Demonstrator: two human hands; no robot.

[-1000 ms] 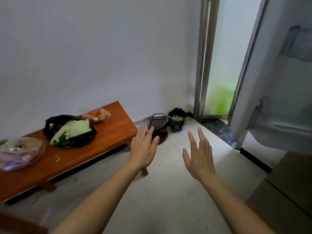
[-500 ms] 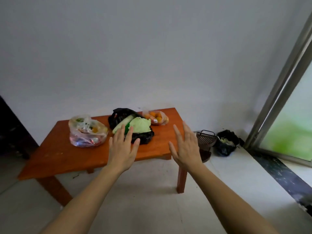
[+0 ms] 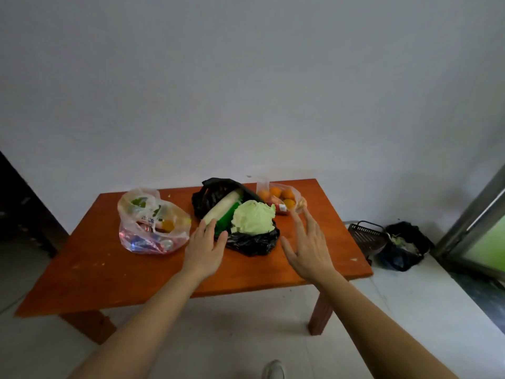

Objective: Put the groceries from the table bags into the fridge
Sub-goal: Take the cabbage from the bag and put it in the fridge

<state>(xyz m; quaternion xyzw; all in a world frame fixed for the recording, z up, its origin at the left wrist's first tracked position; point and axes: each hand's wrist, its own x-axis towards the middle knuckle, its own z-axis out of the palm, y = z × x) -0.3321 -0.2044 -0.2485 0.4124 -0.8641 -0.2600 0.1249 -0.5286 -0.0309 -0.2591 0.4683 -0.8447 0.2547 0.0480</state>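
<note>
Groceries are seen in three bags on an orange-brown wooden table (image 3: 109, 269) set against a pale wall. A black bag (image 3: 250, 240) lies near the middle of the table top, with its mouth open. Inside it a long white radish (image 3: 222, 207) is laid on a slant, its long axis running from the near left end, close to the left hand, up to the far right end deep in the bag. A pale green cabbage (image 3: 254, 217) is seated in the bag just right of the radish, and something bright green (image 3: 226, 218) is wedged between the two; what it is cannot be told. Left of the black bag a clear bag of packaged goods (image 3: 151, 222) is slumped on the table. Behind and right of the black bag a small clear bag of oranges (image 3: 282, 198) is placed near the table's far right corner.

Both hands are held over the table with fingers spread and nothing gripped. The left hand (image 3: 206, 248) is held palm down at the black bag's near left edge, its fingertips by the radish's near end; whether contact is made cannot be told. The right hand (image 3: 308, 247) is held to the right of the black bag, its fingers reaching towards the oranges.

On the floor to the right of the table a dark basket (image 3: 367, 236) and a black refuse bag (image 3: 404, 246) are set against the wall.
</note>
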